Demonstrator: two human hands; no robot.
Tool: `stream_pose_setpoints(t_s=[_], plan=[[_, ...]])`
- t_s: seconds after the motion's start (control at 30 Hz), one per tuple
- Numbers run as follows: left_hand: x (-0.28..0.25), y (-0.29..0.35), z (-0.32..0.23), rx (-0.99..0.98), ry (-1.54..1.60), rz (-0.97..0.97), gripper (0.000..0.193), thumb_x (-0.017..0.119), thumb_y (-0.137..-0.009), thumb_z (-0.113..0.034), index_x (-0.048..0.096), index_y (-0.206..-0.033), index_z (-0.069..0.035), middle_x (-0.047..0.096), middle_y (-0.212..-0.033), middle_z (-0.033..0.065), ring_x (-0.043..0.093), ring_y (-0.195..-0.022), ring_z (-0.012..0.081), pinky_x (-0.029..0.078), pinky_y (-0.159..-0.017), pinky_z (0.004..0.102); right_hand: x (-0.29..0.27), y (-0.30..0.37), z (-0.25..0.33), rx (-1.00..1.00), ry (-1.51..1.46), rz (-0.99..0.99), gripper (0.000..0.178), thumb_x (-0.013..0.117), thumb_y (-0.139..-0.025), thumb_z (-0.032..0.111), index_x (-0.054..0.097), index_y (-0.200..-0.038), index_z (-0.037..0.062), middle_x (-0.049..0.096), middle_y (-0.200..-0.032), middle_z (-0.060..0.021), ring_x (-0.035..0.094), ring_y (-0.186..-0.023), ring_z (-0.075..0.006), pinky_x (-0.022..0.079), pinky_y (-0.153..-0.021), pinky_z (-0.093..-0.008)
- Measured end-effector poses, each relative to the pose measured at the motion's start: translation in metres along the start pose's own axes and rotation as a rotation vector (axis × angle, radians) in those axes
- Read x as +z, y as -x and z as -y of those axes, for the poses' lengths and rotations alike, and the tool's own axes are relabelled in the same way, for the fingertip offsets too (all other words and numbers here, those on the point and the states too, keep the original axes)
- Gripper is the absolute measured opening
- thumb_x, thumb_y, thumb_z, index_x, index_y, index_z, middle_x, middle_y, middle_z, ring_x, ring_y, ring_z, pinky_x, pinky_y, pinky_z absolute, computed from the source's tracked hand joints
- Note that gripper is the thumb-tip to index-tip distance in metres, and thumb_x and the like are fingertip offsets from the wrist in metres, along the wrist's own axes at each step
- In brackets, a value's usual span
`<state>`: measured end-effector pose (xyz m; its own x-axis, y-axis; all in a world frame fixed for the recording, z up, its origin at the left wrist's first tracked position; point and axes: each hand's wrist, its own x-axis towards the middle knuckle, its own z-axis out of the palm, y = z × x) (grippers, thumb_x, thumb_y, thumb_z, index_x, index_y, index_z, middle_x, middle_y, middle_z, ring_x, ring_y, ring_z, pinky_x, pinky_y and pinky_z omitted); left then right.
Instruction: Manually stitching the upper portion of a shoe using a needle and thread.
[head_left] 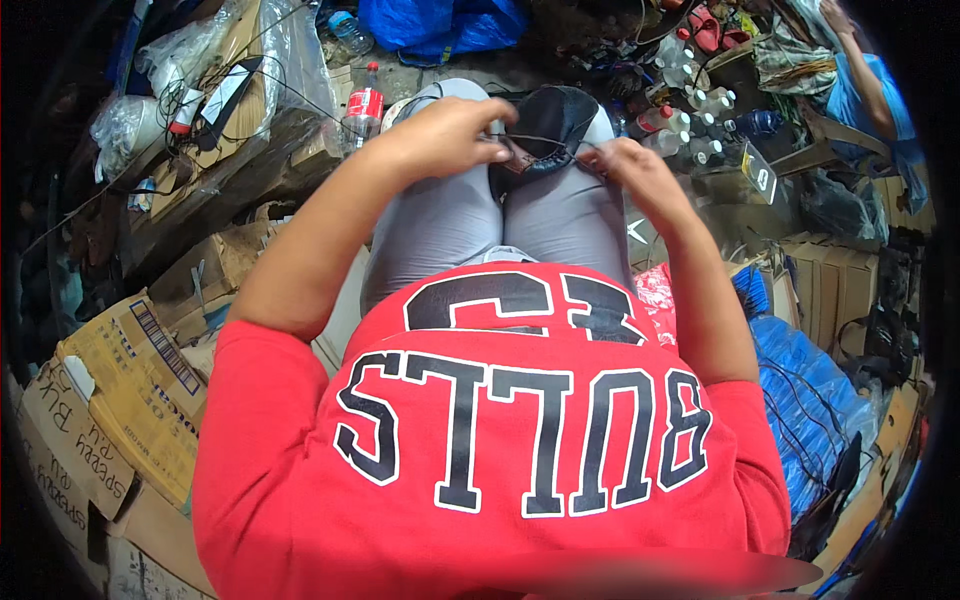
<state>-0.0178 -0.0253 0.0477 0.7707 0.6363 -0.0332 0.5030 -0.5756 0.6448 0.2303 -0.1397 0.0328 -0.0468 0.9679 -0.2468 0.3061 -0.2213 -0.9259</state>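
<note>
A black, curved piece (552, 118) like part of a shoe lies over my knees, on the grey trousers (440, 215). My left hand (455, 135) is at its left side, fingers bent, with a dark thread (540, 138) running from them across the piece. At its right edge my right hand (635, 172) pinches the other end of the thread, close to the black material. Whether a needle or other small tool is in the fingers cannot be made out.
To the left stand a bottle with a red label (363, 108) and a wooden bench (215, 165) with plastic and cords. Several bottles (690, 120) cluster at the right. Flattened cardboard (130, 385) and a blue plastic bag (810, 400) flank me. A person in blue (870, 95) is at the far right.
</note>
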Motion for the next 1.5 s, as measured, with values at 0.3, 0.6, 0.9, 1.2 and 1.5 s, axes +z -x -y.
stream_pose_setpoints(t_s=[0.3, 0.6, 0.9, 1.2, 1.5], plan=[[-0.015, -0.01, 0.017, -0.151, 1.332, -0.381, 0.031, 0.046, -0.096, -0.03, 0.063, -0.1, -0.004, 0.065, -0.087, 0.0085, 0.059, -0.08, 0.0197, 0.045, -0.077, 0.0343, 0.0, -0.031, -0.028, -0.09, -0.768, -0.555, 0.034, 0.05, -0.094, 0.033, 0.062, -0.087, 0.0021, 0.063, -0.091, -0.0062, 0.057, -0.079, -0.0176, 0.045, -0.074, -0.0298], [-0.01, -0.024, 0.049, -0.239, 1.903, -0.233, 0.044, 0.037, -0.098, -0.037, 0.036, -0.061, -0.012, 0.027, -0.052, -0.0022, 0.025, -0.045, 0.0112, 0.028, -0.053, 0.0275, 0.012, -0.013, -0.006, 0.054, -1.365, -0.177, 0.045, 0.038, -0.097, 0.038, 0.035, -0.06, 0.0125, 0.023, -0.049, 0.0012, 0.022, -0.046, -0.0128, 0.034, -0.062, -0.031], [-0.028, 0.009, 0.101, -0.387, 1.251, -0.34, 0.034, 0.047, -0.095, -0.035, 0.059, -0.083, -0.006, 0.057, -0.072, 0.0051, 0.055, -0.063, 0.0151, 0.047, -0.06, 0.0307, -0.022, 0.006, -0.028, 0.285, -0.986, -0.195, 0.035, 0.046, -0.095, 0.036, 0.054, -0.076, 0.0076, 0.059, -0.072, -0.0074, 0.06, -0.073, -0.0221, 0.046, -0.082, -0.0384], [-0.066, 0.02, 0.078, 0.006, 0.359, -0.417, 0.052, 0.073, -0.07, -0.024, 0.06, -0.118, -0.008, 0.057, -0.119, 0.0136, 0.053, -0.111, 0.0217, 0.037, -0.098, 0.0336, -0.048, 0.015, 0.0, -0.003, 0.105, -0.224, 0.029, 0.062, -0.086, 0.025, 0.064, -0.102, 0.0007, 0.063, -0.09, -0.0031, 0.055, -0.082, -0.0094, 0.044, -0.074, -0.0248], [0.052, -0.056, -0.013, 0.135, 0.211, -0.114, 0.039, 0.07, -0.073, -0.024, 0.057, -0.106, -0.007, 0.053, -0.107, 0.0158, 0.05, -0.106, 0.0313, 0.04, -0.093, 0.0362, 0.007, -0.001, 0.035, -0.058, 0.519, 0.105, 0.029, 0.06, -0.086, 0.019, 0.049, -0.068, -0.0022, 0.04, -0.057, -0.0009, 0.036, -0.056, -0.0087, 0.033, -0.049, -0.0311]])
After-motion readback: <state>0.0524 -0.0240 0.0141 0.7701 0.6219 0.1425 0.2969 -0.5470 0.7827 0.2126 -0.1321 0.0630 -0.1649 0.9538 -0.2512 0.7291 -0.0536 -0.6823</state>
